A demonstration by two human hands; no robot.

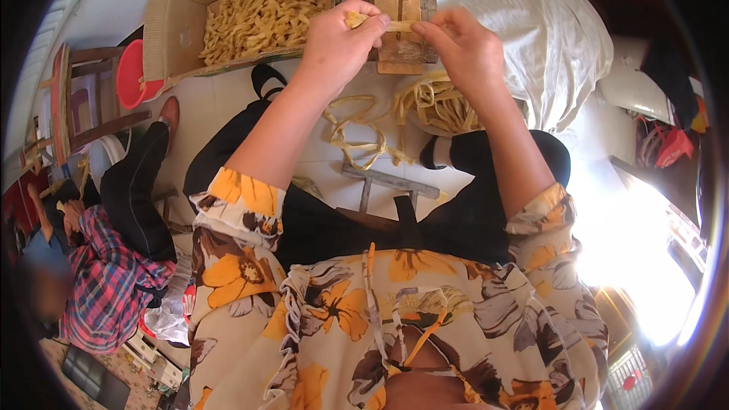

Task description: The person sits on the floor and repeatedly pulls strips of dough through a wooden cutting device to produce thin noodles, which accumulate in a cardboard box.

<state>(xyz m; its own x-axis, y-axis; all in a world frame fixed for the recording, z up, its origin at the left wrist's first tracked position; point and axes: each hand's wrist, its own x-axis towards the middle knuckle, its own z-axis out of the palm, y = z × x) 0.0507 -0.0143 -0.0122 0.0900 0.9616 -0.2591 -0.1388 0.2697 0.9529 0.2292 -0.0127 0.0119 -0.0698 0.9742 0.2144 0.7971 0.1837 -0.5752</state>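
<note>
My left hand grips a pale yellow flat strip, with a folded, knotted bit of it showing above the thumb. At the strip's other end my right hand pinches it between thumb and forefinger. The strip is stretched level over a wooden block fixture with a slot down its middle, and red cloth is tied around the fixture's far part. To the left, a cardboard box holds many short knotted yellow pieces. Below my hands, loose long strips lie on the tiled floor beside a coiled heap of them.
A large white cloth sack bulges at the right of the fixture. A red plastic basin and a wooden chair stand left. Between my legs is a wooden stool part. A person in a plaid shirt sits at far left.
</note>
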